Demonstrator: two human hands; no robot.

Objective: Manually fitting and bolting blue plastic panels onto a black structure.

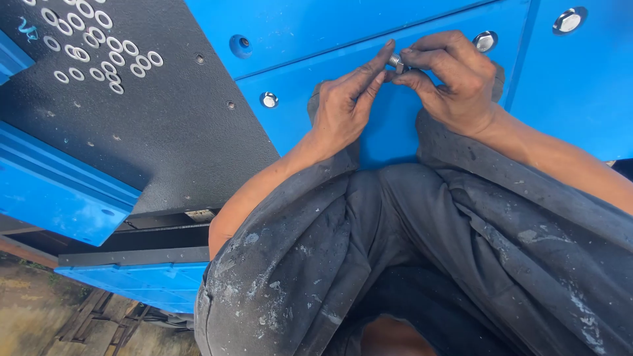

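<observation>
Looking down from the head camera, I see both hands meeting over a blue panel [409,125]. My left hand [343,105] has its index finger and thumb pinched against a small silver bolt [396,62], the other fingers lying extended along the panel. My right hand [455,79] is curled, with fingertips [403,77] closed on the same bolt from the opposite side, so both hands grasp it together. The bolt sits just above the panel face, between two mounted hex bolt heads: one [268,99] lower left, one [484,41] just beside the right knuckles. A third bolt head [569,20] shows on the adjoining blue panel, upper right. An empty round hole [241,45] marks the panel above. To the left lies a dark textured plate [145,125] bearing a loose cluster of white washers [92,46] near its upper edge, well apart from the hands. Grey, paint-spattered trousers [395,264] fill the lower frame.
</observation>
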